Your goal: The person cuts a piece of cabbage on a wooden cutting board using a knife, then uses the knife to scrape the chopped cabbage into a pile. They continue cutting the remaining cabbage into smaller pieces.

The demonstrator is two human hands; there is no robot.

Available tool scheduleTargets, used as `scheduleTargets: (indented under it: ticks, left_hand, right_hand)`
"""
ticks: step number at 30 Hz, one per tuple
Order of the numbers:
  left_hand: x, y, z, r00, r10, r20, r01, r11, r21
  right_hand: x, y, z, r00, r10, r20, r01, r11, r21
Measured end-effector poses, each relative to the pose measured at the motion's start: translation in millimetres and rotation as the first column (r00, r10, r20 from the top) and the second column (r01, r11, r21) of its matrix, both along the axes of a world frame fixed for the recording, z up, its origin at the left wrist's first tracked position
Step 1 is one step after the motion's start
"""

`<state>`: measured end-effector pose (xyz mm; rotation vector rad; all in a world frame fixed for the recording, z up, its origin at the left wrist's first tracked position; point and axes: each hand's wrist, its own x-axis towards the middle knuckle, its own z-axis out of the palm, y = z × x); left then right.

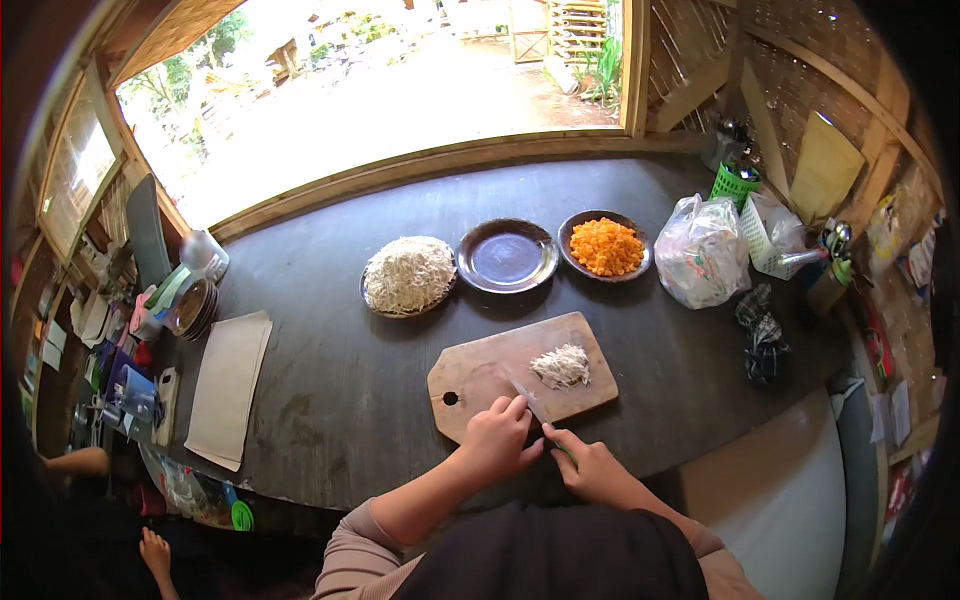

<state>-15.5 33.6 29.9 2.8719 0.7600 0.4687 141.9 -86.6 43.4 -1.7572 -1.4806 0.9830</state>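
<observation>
My right hand is closed round the green handle of a knife. Its blade points away from me and to the left, over the wooden cutting board. My left hand is at the board's near edge, right beside the blade. Its fingers are curled together, and whatever they hold, if anything, is hidden. A small heap of pale shreds lies on the right part of the board, just past the knife. The board has a dark hole near its left end.
Behind the board stand a plate of white shreds, a bare dark plate and a plate of diced orange pieces. At right are a plastic bag and a dark checked cloth. Brown paper lies left. Another person's hand shows lower left.
</observation>
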Motion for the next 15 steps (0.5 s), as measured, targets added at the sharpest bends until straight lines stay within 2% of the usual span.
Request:
scheduleTargets:
  ticks: [1,3,10,12,15]
  left_hand:
    - [-0.1,-0.1,0.4,1.000,0.002,-0.005,-0.002,1.000,-0.002]
    - [0.0,-0.6,1.3,1.000,-0.001,-0.013,0.001,1.000,0.000]
    - [-0.6,0.7,-5.1,1.000,0.006,-0.030,-0.005,0.999,0.033]
    - [-0.8,0.8,-4.9,0.999,0.013,-0.039,-0.012,1.000,0.020]
    - [-2.0,0.8,-1.5,0.999,-0.003,-0.054,0.003,1.000,-0.018]
  right_hand:
    - [-1.1,2.1,-4.1,1.000,-0.002,0.000,0.002,1.000,0.002]
    - [-2.6,6.6,-15.4,1.000,-0.005,-0.012,0.007,0.982,0.188]
    - [1.3,5.0,-18.1,0.999,0.015,-0.039,-0.007,0.981,0.193]
    - [2.3,-4.1,-4.8,0.999,0.010,-0.043,-0.007,0.998,0.069]
    - [3.9,-12.2,6.9,0.997,0.023,-0.073,-0.018,0.998,0.067]
